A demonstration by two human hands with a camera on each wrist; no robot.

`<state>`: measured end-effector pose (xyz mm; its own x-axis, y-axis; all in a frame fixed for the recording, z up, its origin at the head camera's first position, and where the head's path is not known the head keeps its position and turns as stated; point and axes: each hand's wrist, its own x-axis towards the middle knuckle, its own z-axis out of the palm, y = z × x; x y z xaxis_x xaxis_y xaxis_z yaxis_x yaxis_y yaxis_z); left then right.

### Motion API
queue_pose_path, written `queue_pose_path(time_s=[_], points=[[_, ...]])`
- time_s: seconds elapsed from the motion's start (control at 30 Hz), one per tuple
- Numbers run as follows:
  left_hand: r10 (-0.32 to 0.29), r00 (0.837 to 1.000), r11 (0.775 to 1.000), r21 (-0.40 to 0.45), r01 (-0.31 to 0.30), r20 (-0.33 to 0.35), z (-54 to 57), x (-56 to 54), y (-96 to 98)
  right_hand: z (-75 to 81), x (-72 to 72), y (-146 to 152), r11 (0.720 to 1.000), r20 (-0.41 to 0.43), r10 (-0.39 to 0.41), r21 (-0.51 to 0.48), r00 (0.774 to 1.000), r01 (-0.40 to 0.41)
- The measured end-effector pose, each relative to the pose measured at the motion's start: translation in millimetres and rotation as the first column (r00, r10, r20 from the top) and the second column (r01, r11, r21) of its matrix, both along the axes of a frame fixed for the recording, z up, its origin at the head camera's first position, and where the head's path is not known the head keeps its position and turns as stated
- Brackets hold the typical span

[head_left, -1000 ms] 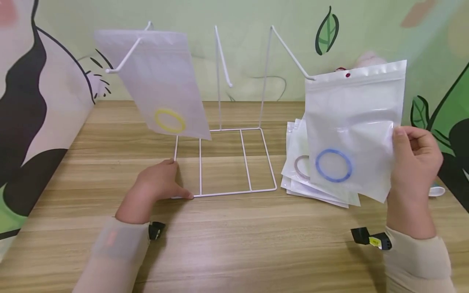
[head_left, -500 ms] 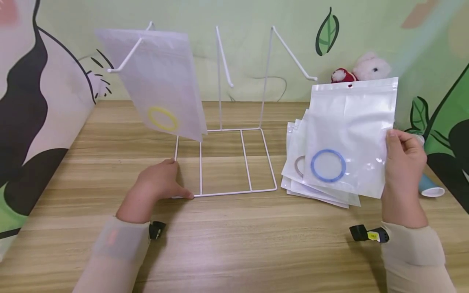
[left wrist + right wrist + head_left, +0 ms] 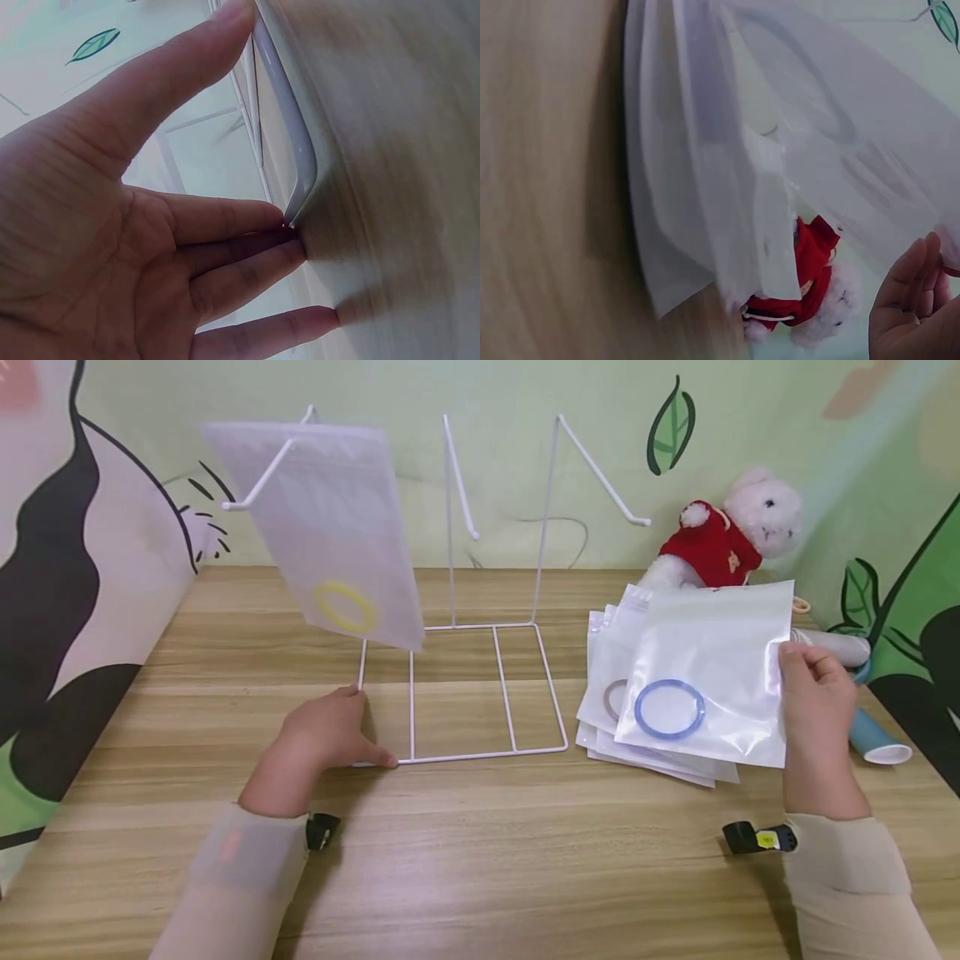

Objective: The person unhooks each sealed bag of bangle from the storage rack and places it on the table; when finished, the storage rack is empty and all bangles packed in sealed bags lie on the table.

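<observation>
My right hand (image 3: 821, 722) pinches the right edge of a white zip bag (image 3: 735, 652) holding a blue ring (image 3: 670, 734). The bag is tilted over a pile of similar bags (image 3: 596, 727), one with a brownish ring (image 3: 611, 700) partly covered. In the right wrist view the fingertips grip the held bag (image 3: 900, 172) at its edge. My left hand (image 3: 322, 731) touches the front left corner of a white wire rack (image 3: 498, 689), thumb on the front bar and fingers fairly straight. Another bag (image 3: 322, 518), with a yellow ring (image 3: 348, 625), hangs from the rack's left hook.
Behind the pile, a white plush toy in a red top (image 3: 705, 547) leans by the wall. A grey roll (image 3: 843, 647) and a blue tube (image 3: 877, 743) lie beyond my right hand. Two more rack hooks (image 3: 600, 472) stick out toward me.
My right hand has lowered the blue-ring bag away from the right hook and tilted it back over the pile, uncovering the plush toy. The hanging bag sways slightly; my left hand stays put.
</observation>
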<state>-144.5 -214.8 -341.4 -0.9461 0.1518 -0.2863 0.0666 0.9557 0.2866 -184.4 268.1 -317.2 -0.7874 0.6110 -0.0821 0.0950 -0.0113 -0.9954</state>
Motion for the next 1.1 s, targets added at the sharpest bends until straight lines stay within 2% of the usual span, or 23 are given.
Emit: queue_pose_path(time_s=[0.13, 0.47, 0.63, 0.8, 0.9, 1.0, 1.1], points=[[0.003, 1.0, 1.0, 0.003, -0.003, 0.002, 0.1, 0.2, 0.1, -5.7, -0.1, 4, 0.998, 0.059, 0.044, 0.041, 0.997, -0.046], [0.001, 1.0, 1.0, 0.006, -0.001, 0.003, 0.7, 0.2, 0.0, -18.1, -4.0, 11, 0.992, 0.113, 0.074, 0.097, 0.991, -0.085], [0.001, 1.0, 1.0, 0.013, -0.001, 0.003, 0.3, 0.2, -0.2, -27.2, -9.9, 13, 0.993, 0.151, 0.047, 0.103, 0.987, -0.063], [-0.004, 1.0, 1.0, 0.006, 0.004, 0.0, -2.1, -1.2, -0.9, -33.1, -13.4, 16, 0.996, 0.156, 0.013, 0.088, 0.988, -0.027], [-0.005, 1.0, 1.0, 0.001, 0.005, 0.002, -2.8, -1.7, -1.4, -33.4, -13.5, 17, 0.995, 0.147, 0.018, 0.092, 0.989, -0.032], [-0.003, 1.0, 1.0, 0.001, 0.003, 0.005, -2.5, -1.5, -1.4, -33.1, -12.4, 15, 0.993, 0.162, 0.072, 0.084, 0.984, -0.086], [-0.001, 1.0, 1.0, 0.004, 0.001, 0.003, -2.2, -1.2, -1.3, -33.1, -10.7, 14, 0.972, 0.235, 0.165, 0.129, 0.958, -0.199]])
